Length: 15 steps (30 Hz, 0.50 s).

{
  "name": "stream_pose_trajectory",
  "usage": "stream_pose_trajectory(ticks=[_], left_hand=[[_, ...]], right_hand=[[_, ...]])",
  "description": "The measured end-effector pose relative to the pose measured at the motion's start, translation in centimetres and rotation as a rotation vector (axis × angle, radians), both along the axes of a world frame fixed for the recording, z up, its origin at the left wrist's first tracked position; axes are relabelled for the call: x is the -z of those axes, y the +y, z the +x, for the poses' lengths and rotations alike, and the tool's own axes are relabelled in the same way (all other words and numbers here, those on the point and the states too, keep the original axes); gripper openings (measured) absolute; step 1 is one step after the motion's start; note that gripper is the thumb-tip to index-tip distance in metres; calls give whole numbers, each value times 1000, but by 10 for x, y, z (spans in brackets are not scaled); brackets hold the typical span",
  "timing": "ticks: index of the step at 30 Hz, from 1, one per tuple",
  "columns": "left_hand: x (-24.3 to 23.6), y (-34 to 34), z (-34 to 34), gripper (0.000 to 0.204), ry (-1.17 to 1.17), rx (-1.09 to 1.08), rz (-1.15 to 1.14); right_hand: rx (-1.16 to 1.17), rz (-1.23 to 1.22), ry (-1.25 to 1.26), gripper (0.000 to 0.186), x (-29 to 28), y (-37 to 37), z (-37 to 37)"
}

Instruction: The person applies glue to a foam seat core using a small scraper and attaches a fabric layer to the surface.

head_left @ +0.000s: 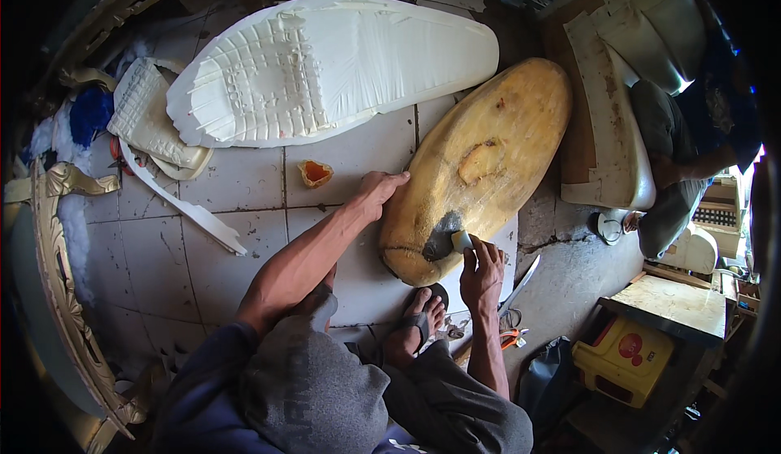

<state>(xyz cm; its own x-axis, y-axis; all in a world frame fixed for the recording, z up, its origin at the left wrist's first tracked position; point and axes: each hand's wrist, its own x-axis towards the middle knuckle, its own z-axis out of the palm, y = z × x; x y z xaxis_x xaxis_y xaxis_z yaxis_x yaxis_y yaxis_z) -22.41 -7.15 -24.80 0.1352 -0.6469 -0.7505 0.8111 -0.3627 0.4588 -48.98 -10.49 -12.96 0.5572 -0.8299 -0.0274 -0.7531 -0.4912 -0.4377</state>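
Observation:
In front of me lies a long oval yellow foam cushion with worn brown patches. A dark, shiny patch marks its near end. My right hand pinches a small pale foam piece against the right border of that patch. Along the cushion's left edge, my left hand grips with its fingers drawn together; part of its grip is hidden. Behind is a larger white foam panel, grooved on its left half. On the tiles left of the cushion sits a hollow orange-lined chunk.
A knife and orange-handled pliers lie right of my foot. At left are white foam scraps and a carved gilt frame. Another person sits at right beside upholstered pieces. A yellow case stands nearer.

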Motion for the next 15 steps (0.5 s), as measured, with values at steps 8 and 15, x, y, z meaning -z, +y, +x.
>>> stream_pose_trajectory(ticks=[8, 15], left_hand=[[26, -13, -25, 20, -271, -143, 127], [34, -16, -38, 19, -581, -117, 231]], right_hand=[[9, 13, -1, 28, 0, 0, 0], [-3, -8, -8, 28, 4, 0, -4]])
